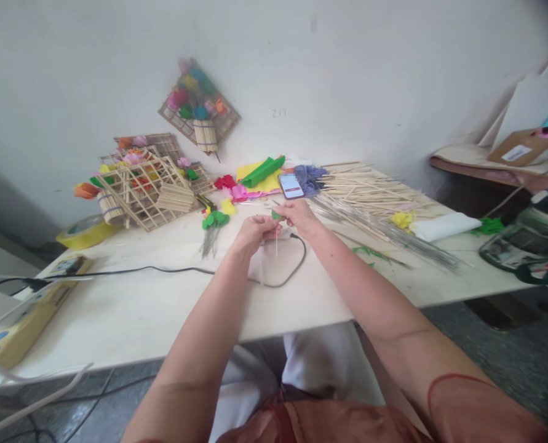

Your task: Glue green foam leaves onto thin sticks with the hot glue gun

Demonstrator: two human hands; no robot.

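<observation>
Both of my hands meet above the middle of the table. My left hand (pixel 256 231) pinches a thin wire stem (pixel 277 246) that hangs below the fingers. My right hand (pixel 297 215) is closed at the top of that stem, its fingertips on a small green paper piece (pixel 276 215). A slim pointed tip also sticks out by the right fingers; what it belongs to is unclear. Left of my hands lies a bunch of green paper pieces on wires (pixel 215 220). Behind them are a rolled green paper sheet (pixel 263 172) and a phone (pixel 292 186).
Bamboo sticks (pixel 361 191) and loose wires (pixel 421 248) spread to the right. Stick lattices with paper flowers (pixel 149 191) pile at left; another flower lattice (pixel 230 120) hangs on the wall. A black cable (pixel 163 269) runs from a yellow power strip (pixel 34 320) below my hands.
</observation>
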